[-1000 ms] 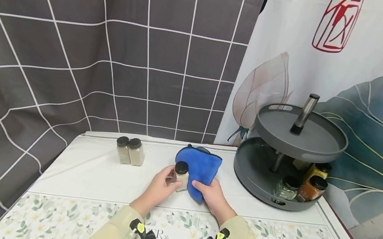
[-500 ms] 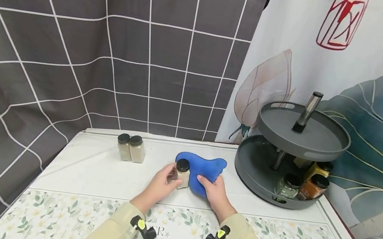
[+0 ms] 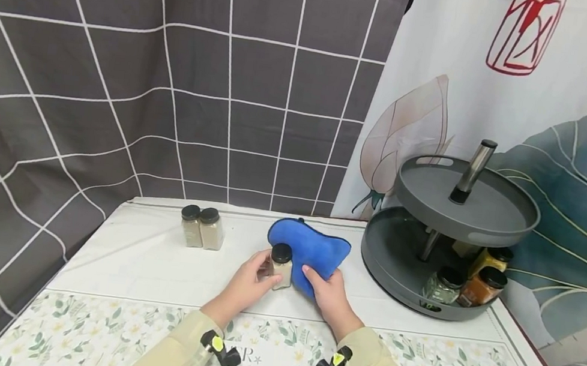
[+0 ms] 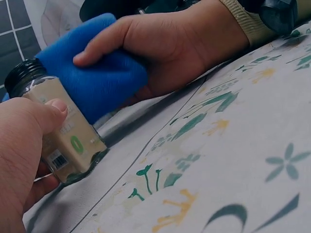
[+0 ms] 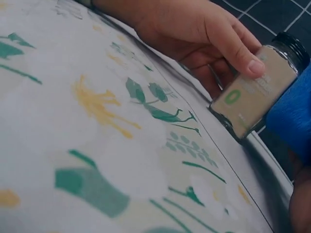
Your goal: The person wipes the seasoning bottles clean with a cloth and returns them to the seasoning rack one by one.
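In the head view, the left hand [image 3: 247,280] held a black-lidded glass spice jar [image 3: 281,272] with pale beige contents over the middle of the white counter [image 3: 127,255], its thumb on the near face of the jar and its fingers curled round the side. Just beside it, the right hand [image 3: 332,293] gripped a dark-edged blue cloth [image 3: 315,251], thumb on the near side, the cloth spreading behind the jar. Two similar pale jars [image 3: 201,228] stood upright and close together toward the back left. On the right stood a gray two-tier round tray [image 3: 462,226] with a metal post; its lower tier bore a green-filled jar [image 3: 442,285], an orange-filled jar [image 3: 483,287] and a yellow-filled jar [image 3: 492,261]. A floral mat [image 3: 92,329] covered the near edge, and a dark grid-patterned curtain [image 3: 252,112] hung behind. In the left wrist view, the jar leaned at a slant in the frame, its label showing a barcode and a green oval; the left thumb pressed the label, while the right hand pinched the cloth behind it. In the right wrist view, the blue cloth lay against the jar's side below the lid; the right hand showed only in a dark sliver, so its fingers could not be judged there.
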Motion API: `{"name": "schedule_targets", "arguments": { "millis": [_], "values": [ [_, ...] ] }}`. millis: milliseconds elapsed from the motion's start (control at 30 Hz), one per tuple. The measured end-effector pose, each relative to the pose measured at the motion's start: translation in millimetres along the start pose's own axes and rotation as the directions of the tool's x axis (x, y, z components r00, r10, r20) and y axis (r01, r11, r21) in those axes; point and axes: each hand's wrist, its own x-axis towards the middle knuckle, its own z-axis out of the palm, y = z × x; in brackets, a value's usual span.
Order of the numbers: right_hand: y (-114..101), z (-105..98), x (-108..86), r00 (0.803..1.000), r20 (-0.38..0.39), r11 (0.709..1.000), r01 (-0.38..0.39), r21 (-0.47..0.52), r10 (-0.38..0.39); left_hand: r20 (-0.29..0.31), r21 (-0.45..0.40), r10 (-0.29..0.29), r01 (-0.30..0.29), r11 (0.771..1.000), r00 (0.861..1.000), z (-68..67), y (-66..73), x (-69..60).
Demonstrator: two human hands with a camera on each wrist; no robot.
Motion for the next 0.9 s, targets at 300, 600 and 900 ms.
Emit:
{"name": "schedule_targets", "arguments": {
  "millis": [300,600,900],
  "values": [
    [2.0,-1.4,0.8,1.000,0.009,1.000,-0.019,-0.002,0.019,-0.003,-0.020,0.002,-0.002,1.000,1.000,0.3,0.5,0.1],
    [1.7,1.1,0.4,0.999,0.040,0.996,-0.028,-0.079,0.031,0.001,-0.042,0.055,-0.055,0.998,0.999,-1.2,-0.2,-0.8],
    [2.0,0.2,0.0,0.999,0.039,0.997,0.018,-0.072,-0.016,0.013,-0.049,0.051,-0.050,0.998,0.999,-1.2,0.1,-1.1]
  ]
}}
